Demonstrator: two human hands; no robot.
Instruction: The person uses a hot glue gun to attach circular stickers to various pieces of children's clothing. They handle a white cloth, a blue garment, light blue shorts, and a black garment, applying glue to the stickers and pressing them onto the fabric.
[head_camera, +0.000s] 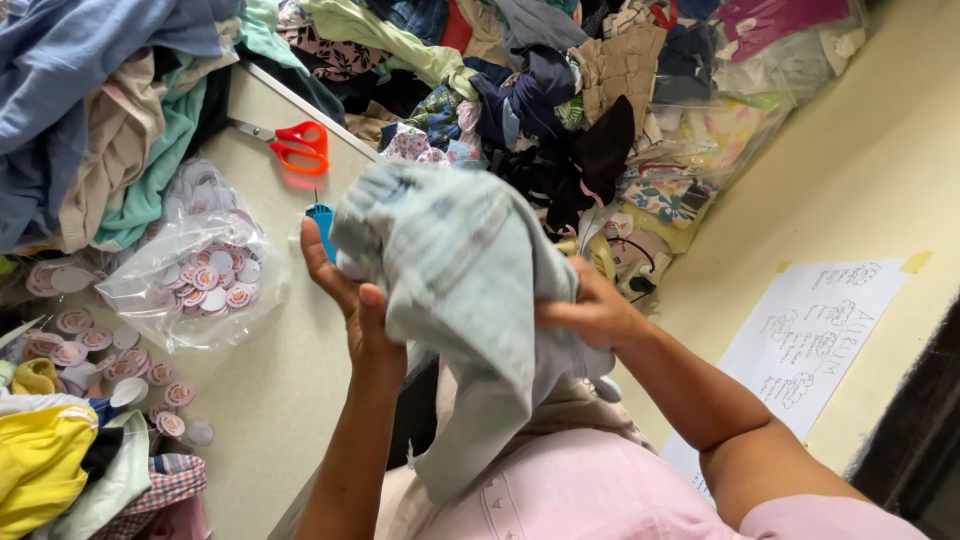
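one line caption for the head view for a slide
Both hands, left hand and right hand, hold up a pale blue denim garment beside orange-handled scissors.

Pale cream table top (270, 390), smooth, with a straight edge running diagonally from upper left. Heaped along its far side, a large pile of mixed clothing (520, 90) in blues, greens, florals and black. More folded fabric (90, 120) stacked at upper left in blue, beige and mint. Orange-handled scissors (295, 145) lying flat on the table. Clear plastic bag (200, 280) of round paper tags; loose round tags (110, 360) scattered beside it. Yellow cloth (40, 460) at lower left corner. Cream-yellow painted wall (880, 150) at right, matte, evenly lit by soft daylight. White handwritten paper sheet (810, 340) taped to the wall. Dark frame (920, 440) at lower right.
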